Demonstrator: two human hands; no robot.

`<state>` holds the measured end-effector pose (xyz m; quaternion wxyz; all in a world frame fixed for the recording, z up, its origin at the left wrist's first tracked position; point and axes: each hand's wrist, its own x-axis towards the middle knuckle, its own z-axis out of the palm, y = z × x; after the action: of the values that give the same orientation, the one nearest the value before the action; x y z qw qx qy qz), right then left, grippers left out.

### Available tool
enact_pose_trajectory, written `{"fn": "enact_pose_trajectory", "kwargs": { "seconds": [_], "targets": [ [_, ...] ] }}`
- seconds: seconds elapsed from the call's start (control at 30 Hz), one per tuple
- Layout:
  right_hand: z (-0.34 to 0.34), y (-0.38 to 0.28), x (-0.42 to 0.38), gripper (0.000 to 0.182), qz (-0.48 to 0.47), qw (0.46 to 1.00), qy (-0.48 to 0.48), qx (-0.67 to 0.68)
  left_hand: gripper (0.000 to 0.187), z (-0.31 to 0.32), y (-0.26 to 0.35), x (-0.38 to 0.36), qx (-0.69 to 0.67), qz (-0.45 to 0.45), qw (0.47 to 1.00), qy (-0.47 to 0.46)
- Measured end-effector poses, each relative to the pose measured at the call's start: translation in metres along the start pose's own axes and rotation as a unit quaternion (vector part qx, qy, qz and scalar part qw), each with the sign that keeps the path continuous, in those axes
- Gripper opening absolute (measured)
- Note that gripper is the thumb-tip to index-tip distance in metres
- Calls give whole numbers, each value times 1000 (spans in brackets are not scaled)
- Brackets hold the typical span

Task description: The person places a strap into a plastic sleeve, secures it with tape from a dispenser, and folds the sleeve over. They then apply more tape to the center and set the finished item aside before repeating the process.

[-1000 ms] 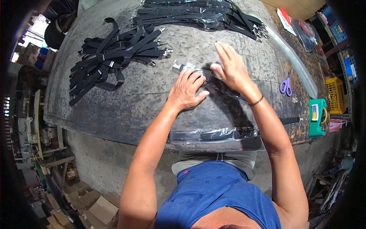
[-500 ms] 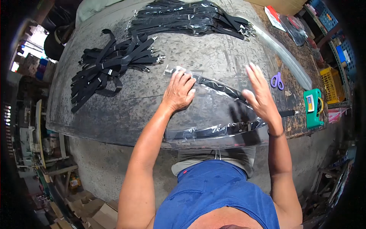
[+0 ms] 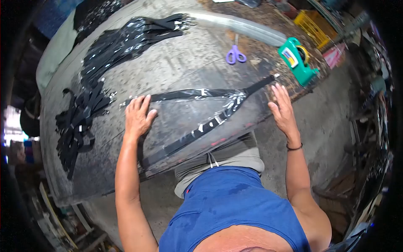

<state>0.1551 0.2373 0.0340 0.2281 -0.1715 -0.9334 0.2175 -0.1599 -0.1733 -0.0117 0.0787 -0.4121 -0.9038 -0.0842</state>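
Note:
A pair of black suspenders [image 3: 174, 95] lies on the table, its two upper straps in clear plastic sleeves and joined at the right in a Y. The bare tail ends in a metal clip. My left hand [image 3: 138, 118] rests flat on the left end of the far strap, fingers spread and pressing it to the table. My right hand [image 3: 284, 110] hovers by the table's front edge, just below the clip at the tail end. Its fingers are stretched out and hold nothing.
A loose heap of black suspenders [image 3: 79, 122] lies at the left, with a pile of plastic-wrapped ones [image 3: 126, 46] behind it. Purple scissors [image 3: 236, 54], a green tape dispenser [image 3: 296, 61] and a bundle of clear plastic sleeves [image 3: 243, 27] are at the right.
My right hand has moved from over the strap to beside the clip end. My left hand stays on the strap's left end. The head view has turned to the right.

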Motion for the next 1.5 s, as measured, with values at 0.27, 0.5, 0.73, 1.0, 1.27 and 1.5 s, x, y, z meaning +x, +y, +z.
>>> {"fn": "enact_pose_trajectory", "kwargs": {
  "seconds": [0.27, 0.5, 0.73, 1.0, 1.27, 1.5],
  "targets": [
    [9, 41, 47, 35, -110, 992, 20, -53, 74, 0, 13, -6, -93, -49, 992, 68],
    [56, 13, 72, 33, -138, 982, -130, -23, 53, -33, 67, -16, -141, -6, 986, 91],
    [52, 11, 88, 35, -43, 959, -278, 18, 48, -43, 121, -4, -153, 65, 981, 98],
    [57, 32, 66, 40, -88, 989, -118, -4, 71, -15, 234, 65, -123, 188, 973, 61],
    [56, 53, 36, 43, -34, 995, -46, -83, 67, 33, 266, 89, -28, 203, 978, -20],
    [58, 50, 36, 45, -34, 990, -55, -125, 73, 21, 277, 94, -13, 189, 979, -70]
  ]
}}
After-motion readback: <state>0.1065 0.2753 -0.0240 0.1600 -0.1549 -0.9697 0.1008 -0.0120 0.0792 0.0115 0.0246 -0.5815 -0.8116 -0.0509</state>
